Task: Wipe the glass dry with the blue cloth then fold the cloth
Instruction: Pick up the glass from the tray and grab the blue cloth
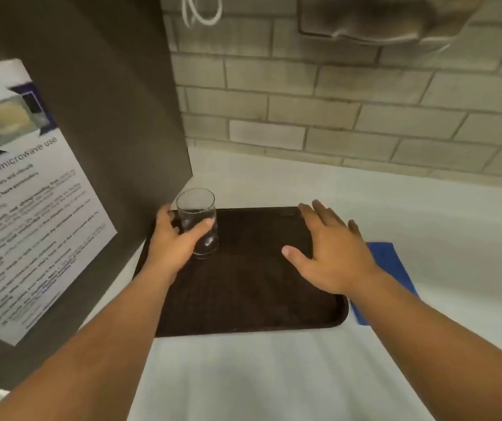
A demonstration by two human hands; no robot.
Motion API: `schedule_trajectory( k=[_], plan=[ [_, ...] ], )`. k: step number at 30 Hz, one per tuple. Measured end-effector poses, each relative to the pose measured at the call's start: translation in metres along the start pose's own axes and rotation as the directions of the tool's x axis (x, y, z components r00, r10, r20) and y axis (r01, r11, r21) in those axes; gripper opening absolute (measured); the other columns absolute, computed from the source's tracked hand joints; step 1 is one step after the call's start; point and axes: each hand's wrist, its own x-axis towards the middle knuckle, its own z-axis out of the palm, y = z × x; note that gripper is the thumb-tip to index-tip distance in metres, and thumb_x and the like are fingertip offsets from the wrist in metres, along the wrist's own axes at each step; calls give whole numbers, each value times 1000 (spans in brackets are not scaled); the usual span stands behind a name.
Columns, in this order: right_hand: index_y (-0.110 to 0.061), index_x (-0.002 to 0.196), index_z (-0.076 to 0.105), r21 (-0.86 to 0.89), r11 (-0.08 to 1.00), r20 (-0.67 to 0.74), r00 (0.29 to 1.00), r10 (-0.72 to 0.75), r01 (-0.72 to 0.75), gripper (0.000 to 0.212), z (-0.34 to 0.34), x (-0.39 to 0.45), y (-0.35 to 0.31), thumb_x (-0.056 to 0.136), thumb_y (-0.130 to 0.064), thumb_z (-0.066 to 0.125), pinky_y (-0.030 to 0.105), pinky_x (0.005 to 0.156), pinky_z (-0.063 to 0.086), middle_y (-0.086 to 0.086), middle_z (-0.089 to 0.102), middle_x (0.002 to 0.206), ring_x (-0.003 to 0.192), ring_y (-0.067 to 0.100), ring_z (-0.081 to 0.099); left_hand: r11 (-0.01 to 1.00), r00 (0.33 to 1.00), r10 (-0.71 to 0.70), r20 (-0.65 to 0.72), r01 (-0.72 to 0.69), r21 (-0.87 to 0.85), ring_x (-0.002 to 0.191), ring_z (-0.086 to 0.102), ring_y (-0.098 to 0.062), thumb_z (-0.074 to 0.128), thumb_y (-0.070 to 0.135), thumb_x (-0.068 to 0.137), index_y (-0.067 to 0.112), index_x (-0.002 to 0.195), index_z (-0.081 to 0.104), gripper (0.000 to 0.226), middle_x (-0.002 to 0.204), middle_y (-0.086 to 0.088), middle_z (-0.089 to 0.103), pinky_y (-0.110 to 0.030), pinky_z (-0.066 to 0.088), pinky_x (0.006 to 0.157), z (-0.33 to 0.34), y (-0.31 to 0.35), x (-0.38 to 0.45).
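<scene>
Clear glass, a plain straight-sided tumbler (197, 221), stands upright at the far left corner of a dark brown rectangular tray (252, 296) that lies on the white desk (274, 375). The left hand (173, 238) is wrapped round the tumbler's lower half, thumb across the near side and fingers curled behind it; the base appears to rest on the tray. The right hand (328, 253) is spread open and flat, palm down, over the tray's far right part, holding nothing; whether it touches the tray cannot be told. Just right of the tray, on the desk, lies the blue cloth (391, 262), flat and partly hidden under the right wrist and forearm, its near corner showing beside the tray's near right corner. To the left rises a grey-brown panel (107, 117) bearing a printed paper notice about microwave use (21, 192). Beyond the desk runs a pale brick-pattern tiled wall (335, 117).
</scene>
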Motion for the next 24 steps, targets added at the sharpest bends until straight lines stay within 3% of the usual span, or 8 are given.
schedule_trajectory(
  k=[3,7,10,12,16,18,21,24],
  plan=[
    [-28,156,11,-2,995,26,995,101,-101,85,11,-9,19,87,-68,38,60,120,17,7,18,167,152,31,19,996,997,-19,71,25,-84,130,64,-20,89,47,69,27,153,49,95,146,-2,66,-49,50,115,7,-5,18],
    [-25,156,16,53,980,70,980,186,-190,72,24,-20,50,95,-52,40,59,119,20,7,22,166,151,30,21,998,996,-2,84,8,-66,114,66,-11,87,57,62,37,131,59,77,124,3,71,-32,55,92,25,-6,30],
    [-22,156,21,92,976,99,977,190,-200,63,37,-26,80,98,-33,41,56,120,20,8,24,166,152,29,20,993,992,11,126,4,-114,107,70,-16,89,44,78,34,117,67,46,111,4,74,-31,54,82,47,1,24],
    [-22,158,19,94,970,142,968,209,-223,64,45,-26,105,97,-25,41,54,121,16,7,17,168,153,30,13,974,989,-26,146,57,-218,97,76,-22,89,48,72,32,104,72,40,99,5,78,-36,57,79,66,13,14],
    [-32,158,-1,-40,987,298,941,163,-159,77,68,-19,153,97,-44,42,49,123,1,2,-14,168,154,31,-12,843,920,-195,340,335,-421,76,79,-25,79,56,77,13,112,70,56,90,-7,78,-41,63,73,104,37,-13],
    [-37,157,-6,-60,992,281,951,127,-115,77,80,-12,170,96,-57,36,48,123,-3,-1,-21,166,153,30,-18,786,871,-226,437,428,-446,68,75,-25,79,62,74,13,97,76,54,79,-8,76,-38,63,65,121,43,-25],
    [-34,158,15,-18,996,154,984,88,-86,64,92,6,181,99,-51,34,44,123,4,-3,-1,168,155,27,-3,740,839,-277,469,498,-453,65,70,-26,80,63,71,14,89,76,52,76,-10,71,-38,61,65,140,49,-39],
    [-23,142,52,306,914,60,964,260,-266,41,91,22,178,103,-28,39,32,110,32,6,43,157,143,25,39,699,814,-350,463,556,-450,68,70,-28,73,64,82,15,92,75,50,81,-11,71,-42,58,71,149,52,-43]
  ],
)
